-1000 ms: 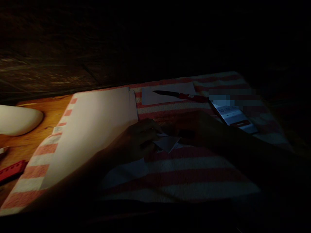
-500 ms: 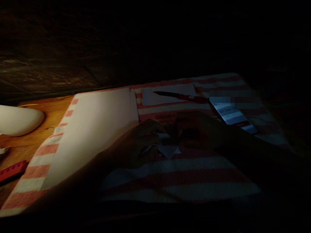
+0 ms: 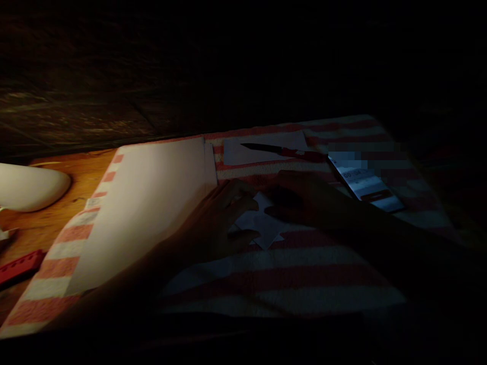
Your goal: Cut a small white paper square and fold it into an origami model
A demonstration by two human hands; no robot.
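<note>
The scene is very dark. A small folded piece of white paper [image 3: 262, 225] lies on a red-and-white striped cloth [image 3: 289, 274]. My left hand [image 3: 224, 215] curls round the paper's left side, thumb and fingers pinching its edge. My right hand [image 3: 304, 197] rests on the paper's upper right part, fingers lying flat and pressing down. Both forearms reach in from the bottom in shadow.
A large white sheet [image 3: 152, 197] lies on the cloth to the left. Beyond the hands, a red-handled knife [image 3: 281, 150] rests on a small paper [image 3: 262, 144]. A lit phone [image 3: 365, 185] lies at right. A white rounded object [image 3: 30, 187] and a red ruler [image 3: 19, 266] sit on the wooden table.
The paper has been opened out and lies flatter, with more of it showing. My right hand's fingers have stretched flat onto it; my left hand has shifted slightly up.
</note>
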